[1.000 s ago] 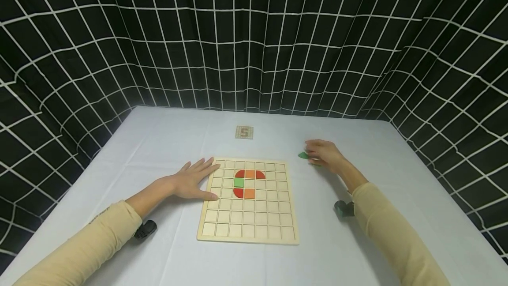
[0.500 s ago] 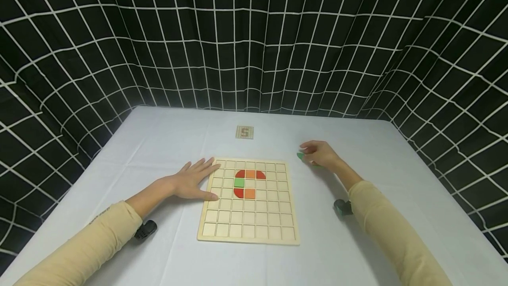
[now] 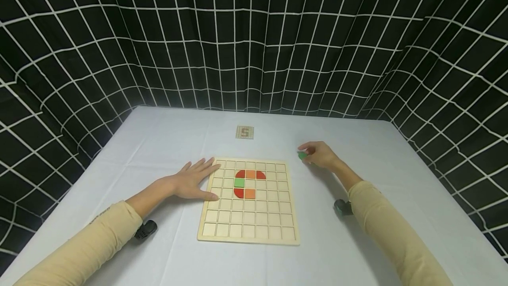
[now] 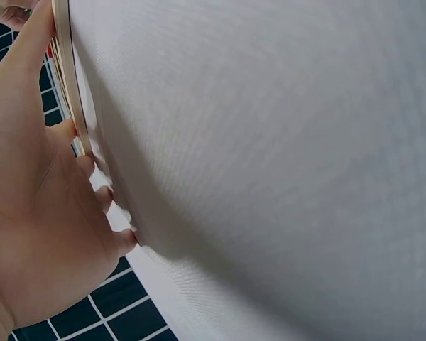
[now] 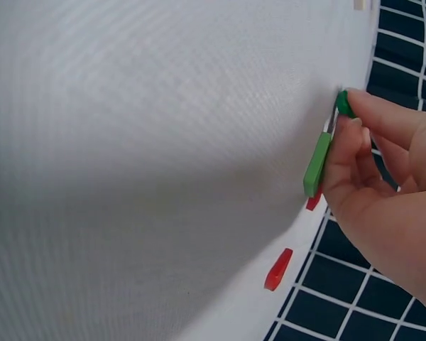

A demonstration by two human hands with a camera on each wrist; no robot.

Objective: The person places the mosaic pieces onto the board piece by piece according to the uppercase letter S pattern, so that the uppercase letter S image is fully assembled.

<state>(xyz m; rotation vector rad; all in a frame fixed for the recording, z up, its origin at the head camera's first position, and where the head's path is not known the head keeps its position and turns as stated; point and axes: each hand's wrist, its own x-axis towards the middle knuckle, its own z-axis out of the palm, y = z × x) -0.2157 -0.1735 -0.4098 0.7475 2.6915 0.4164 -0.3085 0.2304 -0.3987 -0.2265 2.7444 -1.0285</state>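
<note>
A pale wooden grid board [image 3: 248, 217] lies flat on the table. My left hand [image 3: 190, 183] rests with spread, straight fingers on its left edge, thumb and fingertips touching the frame. Set into the board's squares are red rounded-corner pieces [image 3: 240, 174], orange squares [image 3: 250, 193] and a green square [image 3: 239, 182]. To the right of the board's far corner, my right hand [image 3: 322, 156] pinches a small dark green piece [image 5: 344, 104] between thumb and forefinger, low over the cloth. Beside those fingers in the right wrist view lies a lighter green tile [image 5: 317, 165].
Two red pieces, one [image 5: 278, 269] plain and one [image 5: 314, 199] partly hidden, lie near my right hand. Behind the board sits a small card [image 3: 244, 132] with an S-like pattern. A white cloth covers the table [image 3: 174, 136]; black curtains [image 3: 254, 34] with white grid lines surround it.
My right hand has shifted slightly left, and its thumb and forefinger have closed on the dark green piece. The left hand and the board stay where they were.
</note>
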